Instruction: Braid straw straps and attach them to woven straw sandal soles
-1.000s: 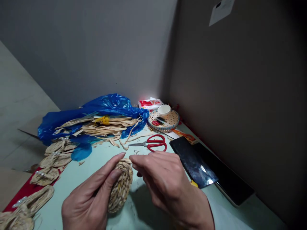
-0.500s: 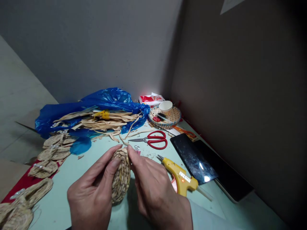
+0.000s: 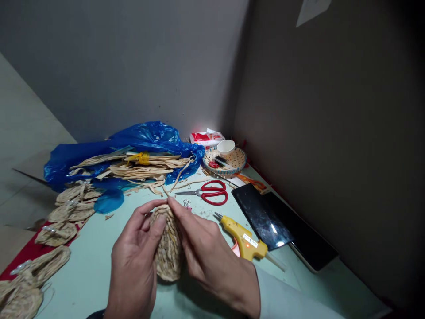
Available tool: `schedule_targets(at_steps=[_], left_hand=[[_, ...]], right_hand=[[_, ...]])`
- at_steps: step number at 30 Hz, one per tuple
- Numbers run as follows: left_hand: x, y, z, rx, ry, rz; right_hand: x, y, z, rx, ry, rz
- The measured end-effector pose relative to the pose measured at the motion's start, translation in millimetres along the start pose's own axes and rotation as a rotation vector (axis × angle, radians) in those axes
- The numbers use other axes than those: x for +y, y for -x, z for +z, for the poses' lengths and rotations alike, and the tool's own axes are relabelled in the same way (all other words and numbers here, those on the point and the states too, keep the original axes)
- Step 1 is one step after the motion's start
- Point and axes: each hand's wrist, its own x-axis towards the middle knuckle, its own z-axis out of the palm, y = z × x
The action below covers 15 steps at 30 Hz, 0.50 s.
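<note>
An oval braided straw sole stands almost upright between my two hands above the pale green table. My left hand grips its left side, thumb flat on the braided face and fingers behind. My right hand is closed at the upper right rim, with thumb and index finger pinched at the top. A thin straw strand shows just above that pinch; whether it is held or lies on the table behind, I cannot tell. The right hand's other fingers are partly hidden behind the sole.
Red-handled scissors lie beyond my hands. A yellow glue gun with a lit light and two dark phones are at right. Straw strips lie on a blue bag. Woven straw slippers line the left edge, near a basket farther back.
The sole has turned slightly, showing more of its braided face. My left hand has shifted right and become more upright. My right fingertips have moved slightly left along the top rim.
</note>
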Motion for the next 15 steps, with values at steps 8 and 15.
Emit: schedule_targets(at_steps=[8,15], left_hand=[[1,4,2.1,0.04,-0.027,0.053],[2,4,-1.8,0.058,-0.078,0.08]], right_hand=[[-11,-2,-6,-0.039,-0.103,0.148],[-11,3,3,0.039,-0.17,0.175]])
